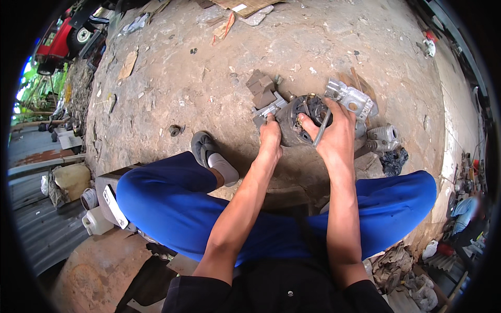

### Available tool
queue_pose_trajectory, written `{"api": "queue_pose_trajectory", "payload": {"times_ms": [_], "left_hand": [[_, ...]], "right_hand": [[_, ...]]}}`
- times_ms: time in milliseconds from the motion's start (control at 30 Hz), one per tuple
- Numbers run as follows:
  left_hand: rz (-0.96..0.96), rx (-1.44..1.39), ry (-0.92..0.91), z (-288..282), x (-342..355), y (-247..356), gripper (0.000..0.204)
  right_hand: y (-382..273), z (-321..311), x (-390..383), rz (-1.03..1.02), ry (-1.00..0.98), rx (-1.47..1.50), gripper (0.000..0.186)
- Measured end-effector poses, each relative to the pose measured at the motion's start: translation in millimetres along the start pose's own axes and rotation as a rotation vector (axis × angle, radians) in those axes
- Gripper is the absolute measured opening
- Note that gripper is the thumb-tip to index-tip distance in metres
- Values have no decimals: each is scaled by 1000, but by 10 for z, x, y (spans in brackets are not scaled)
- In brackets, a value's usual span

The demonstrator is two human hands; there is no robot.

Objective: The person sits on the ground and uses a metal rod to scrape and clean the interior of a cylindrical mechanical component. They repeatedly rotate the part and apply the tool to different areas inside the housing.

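Note:
A dark cylindrical motor housing (290, 121) lies on the ground before me, its open end showing a dark inside with small brass-coloured bits. My left hand (271, 136) is closed at its left side, thumb up against the metal; the fingertips are hidden. Over the open end, my right hand (338, 128) grips a thin grey metal rod (323, 129) slanting between thumb and fingers. Just left of the housing are a grey metal bracket (271, 107) and brown blocky pieces (261, 86). A silver cast-metal casing (352, 99) sits beyond my right hand.
Another ribbed metal part (383, 137) and a crumpled black plastic bag (394, 161) lie to the right. A small round part (175, 130) rests on the rough ground near my left shoe (203, 146). A white jug (97, 221) stands far left; a red vehicle (55, 44) is at back left.

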State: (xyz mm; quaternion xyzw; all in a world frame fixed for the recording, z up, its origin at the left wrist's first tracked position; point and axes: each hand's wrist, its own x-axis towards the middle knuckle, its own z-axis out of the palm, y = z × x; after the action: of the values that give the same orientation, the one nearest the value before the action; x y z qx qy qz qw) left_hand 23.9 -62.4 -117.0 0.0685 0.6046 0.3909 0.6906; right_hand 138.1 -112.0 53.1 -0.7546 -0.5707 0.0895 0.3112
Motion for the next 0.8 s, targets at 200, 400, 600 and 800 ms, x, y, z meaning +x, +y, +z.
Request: {"api": "queue_pose_trajectory", "payload": {"times_ms": [200, 400, 600, 800], "left_hand": [[-23, -29, -205, -126, 83, 82, 60], [-22, -138, -172, -92, -93, 279, 61], [63, -207, -213, -154, 82, 181, 53], [38, -225, -248, -136, -59, 229, 56]], "right_hand": [[-177, 6, 33, -50, -10, 30, 65], [-255, 23, 2, -51, -42, 70, 68], [-254, 109, 26, -87, -1, 91, 68], [-202, 201, -138, -106, 39, 139, 73]]}}
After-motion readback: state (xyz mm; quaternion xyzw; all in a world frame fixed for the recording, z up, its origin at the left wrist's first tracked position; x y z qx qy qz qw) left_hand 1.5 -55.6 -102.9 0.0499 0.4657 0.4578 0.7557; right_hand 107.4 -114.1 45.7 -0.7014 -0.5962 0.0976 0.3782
